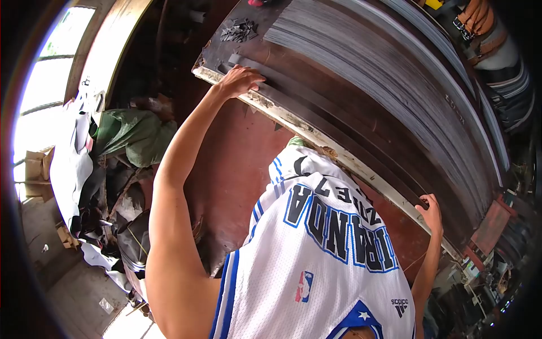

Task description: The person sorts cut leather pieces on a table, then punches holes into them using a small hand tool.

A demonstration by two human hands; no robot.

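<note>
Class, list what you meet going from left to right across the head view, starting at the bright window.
Bright window → green bundle → left hand on the board edge → right hand gripping the same board → brown straps.

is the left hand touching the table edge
Touching. The head view shows the left hand resting on the table, its fingers lying across the pale edge with no gap visible.

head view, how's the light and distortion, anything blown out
Head view: strong fisheye, the table edge bows and the corners vignette black; the window at left is blown out white; left hand and right hand on that edge are sharp, evenly lit.
</note>
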